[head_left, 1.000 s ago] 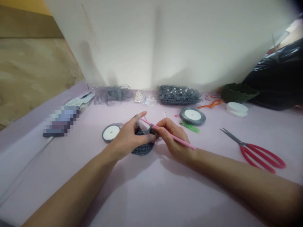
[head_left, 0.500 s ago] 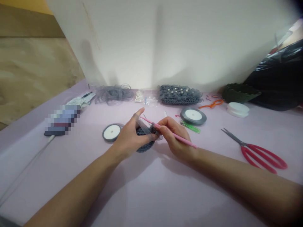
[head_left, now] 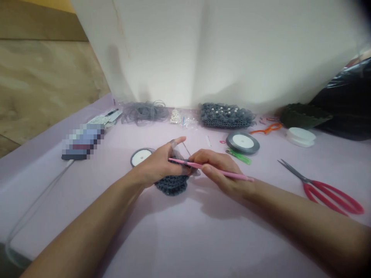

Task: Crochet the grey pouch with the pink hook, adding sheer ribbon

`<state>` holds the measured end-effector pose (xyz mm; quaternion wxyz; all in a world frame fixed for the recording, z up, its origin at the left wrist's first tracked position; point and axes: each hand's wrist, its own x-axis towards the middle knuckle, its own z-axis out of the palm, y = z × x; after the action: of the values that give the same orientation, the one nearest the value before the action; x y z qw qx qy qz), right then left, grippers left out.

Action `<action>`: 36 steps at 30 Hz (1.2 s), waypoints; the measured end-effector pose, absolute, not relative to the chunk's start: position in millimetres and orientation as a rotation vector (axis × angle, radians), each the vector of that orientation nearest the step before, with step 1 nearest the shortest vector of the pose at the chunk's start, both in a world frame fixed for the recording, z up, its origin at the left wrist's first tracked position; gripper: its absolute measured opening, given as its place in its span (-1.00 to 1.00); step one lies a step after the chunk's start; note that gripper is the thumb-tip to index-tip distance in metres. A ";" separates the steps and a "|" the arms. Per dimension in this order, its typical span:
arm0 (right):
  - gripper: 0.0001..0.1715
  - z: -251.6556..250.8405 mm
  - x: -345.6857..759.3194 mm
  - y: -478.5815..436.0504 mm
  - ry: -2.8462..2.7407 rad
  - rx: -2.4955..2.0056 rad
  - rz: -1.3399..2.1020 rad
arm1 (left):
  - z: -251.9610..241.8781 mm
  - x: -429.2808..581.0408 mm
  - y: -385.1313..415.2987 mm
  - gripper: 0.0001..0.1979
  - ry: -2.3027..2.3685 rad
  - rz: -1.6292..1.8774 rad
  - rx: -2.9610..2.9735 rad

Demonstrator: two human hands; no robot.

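Note:
My left hand grips a dark grey crocheted piece, its index finger raised with sheer grey ribbon running over it. In my right hand is a pink crochet hook, held like a pen. The hook points left, its tip beside my left thumb, with a grey loop around its shaft. Part of the crocheted piece is hidden behind my left fingers. Just behind my left hand lies a spool of grey ribbon.
Red-handled scissors lie at the right. Behind my right hand are a larger ribbon spool and a green clip. Along the back sit loose ribbon, a bag of pearl beads and a beaded crocheted piece. A phone with a cable lies left.
The hook has turned from slanting up-left to nearly level, its tip now lower by my left thumb. The crocheted piece hangs lower and shows more. The whole view has shifted slightly.

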<state>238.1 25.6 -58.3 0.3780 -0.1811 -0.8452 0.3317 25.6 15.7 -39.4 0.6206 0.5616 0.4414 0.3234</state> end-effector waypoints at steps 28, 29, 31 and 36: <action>-0.71 -53.8 233.6 23.5 -1.827 -0.794 1.148 | -45.8 26.8 22.1 -0.36 0.901 0.928 0.837; -0.71 -53.5 233.4 23.9 -1.824 -0.798 1.156 | -45.8 27.0 22.2 -0.34 0.906 0.934 0.844; -0.70 -52.3 233.7 24.8 -1.836 -0.807 1.160 | -45.5 27.0 22.3 -0.28 0.916 0.945 0.884; -0.66 -45.6 237.9 27.0 -1.960 -0.829 1.037 | -43.4 23.1 23.6 -0.26 0.980 1.009 1.113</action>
<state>237.9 27.0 -45.6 0.3776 -0.3243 -0.7666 0.4057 23.1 23.6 -43.4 0.6241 0.4850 0.4268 0.4394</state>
